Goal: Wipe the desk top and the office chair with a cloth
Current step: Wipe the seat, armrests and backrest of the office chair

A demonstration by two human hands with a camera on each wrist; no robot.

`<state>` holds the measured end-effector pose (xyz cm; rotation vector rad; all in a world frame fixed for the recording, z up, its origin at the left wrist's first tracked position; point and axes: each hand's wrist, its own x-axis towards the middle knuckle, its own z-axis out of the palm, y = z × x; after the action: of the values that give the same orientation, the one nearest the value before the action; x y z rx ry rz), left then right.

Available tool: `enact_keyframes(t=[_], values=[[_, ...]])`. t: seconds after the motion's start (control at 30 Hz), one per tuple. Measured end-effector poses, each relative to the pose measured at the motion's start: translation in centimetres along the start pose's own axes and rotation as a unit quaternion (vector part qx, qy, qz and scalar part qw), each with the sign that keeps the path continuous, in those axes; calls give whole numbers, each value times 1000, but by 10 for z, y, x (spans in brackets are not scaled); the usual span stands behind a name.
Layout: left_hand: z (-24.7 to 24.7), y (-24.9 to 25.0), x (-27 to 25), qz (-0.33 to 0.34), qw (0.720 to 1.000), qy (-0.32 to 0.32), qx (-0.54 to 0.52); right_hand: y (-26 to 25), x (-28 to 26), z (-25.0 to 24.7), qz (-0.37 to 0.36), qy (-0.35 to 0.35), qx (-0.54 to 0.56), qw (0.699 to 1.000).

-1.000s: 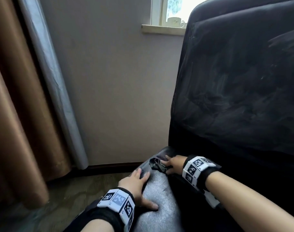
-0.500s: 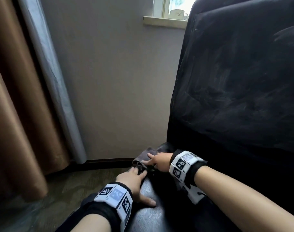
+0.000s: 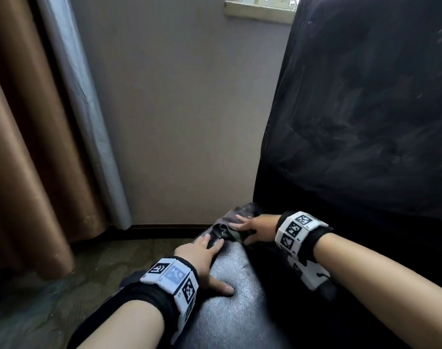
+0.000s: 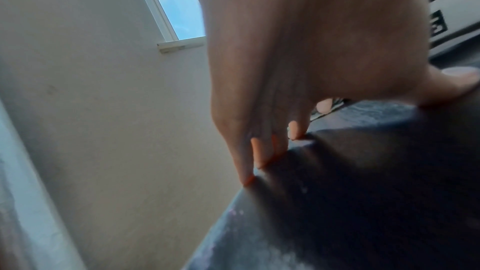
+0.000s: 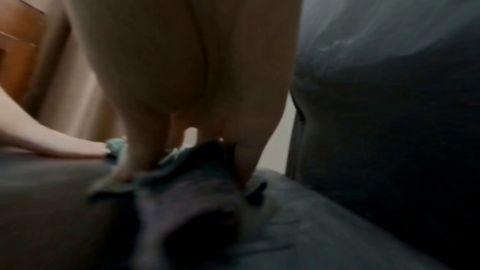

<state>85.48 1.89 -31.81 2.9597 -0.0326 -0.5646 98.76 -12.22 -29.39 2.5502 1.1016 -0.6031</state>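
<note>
The black leather office chair fills the right of the head view, with its seat (image 3: 240,303) below and its backrest (image 3: 366,122) upright behind. A crumpled dark grey cloth (image 3: 223,222) lies at the seat's far left corner. My right hand (image 3: 250,226) presses down on it with spread, straight fingers; in the right wrist view the cloth (image 5: 187,190) bunches up under the fingers (image 5: 249,151). My left hand (image 3: 205,250) lies flat on the seat, fingertips at the cloth's near edge and thumb spread aside. Its fingertips (image 4: 259,151) touch the seat edge (image 4: 363,192).
A brown curtain (image 3: 26,147) with a grey lining (image 3: 84,109) hangs at the left. A plain wall (image 3: 184,122) stands close behind the chair, with a window sill (image 3: 257,10) at the top. Patterned carpet (image 3: 51,298) lies left of the seat.
My right hand has slid the cloth leftward along the back of the seat to its far left corner. The left hand has stayed flat on the seat.
</note>
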Motion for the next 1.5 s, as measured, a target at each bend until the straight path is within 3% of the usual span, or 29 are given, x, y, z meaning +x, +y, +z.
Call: enact_keyframes(t=[0.17,0.37,0.57,0.73,0.87,0.97,1.13,1.37,1.5], values=[[3,-2,2,0,1000,6,-4,29,0,-1,118,27,46,992],[0,1,2,-3,1000,6,3,13,0,9,39,-5,53,998],[2,0,4,-5,1000,2,1,38,4,0,135,20,33,990],[2,-1,5,-6,1000,-1,2,13,4,0,69,-9,15,997],[5,-1,3,-6,1000,-3,-7,43,-4,-1,137,0,36,990],[3,-2,5,-6,1000,-5,-8,48,-6,2,139,7,37,990],[-2,1,1,-9,1000,-5,-3,31,-18,13,64,-46,43,996],[-1,0,1,-8,1000,-12,-2,53,-31,14,134,-8,47,990],[-1,0,4,-9,1000,-14,3,17,-55,31,38,-38,54,997]])
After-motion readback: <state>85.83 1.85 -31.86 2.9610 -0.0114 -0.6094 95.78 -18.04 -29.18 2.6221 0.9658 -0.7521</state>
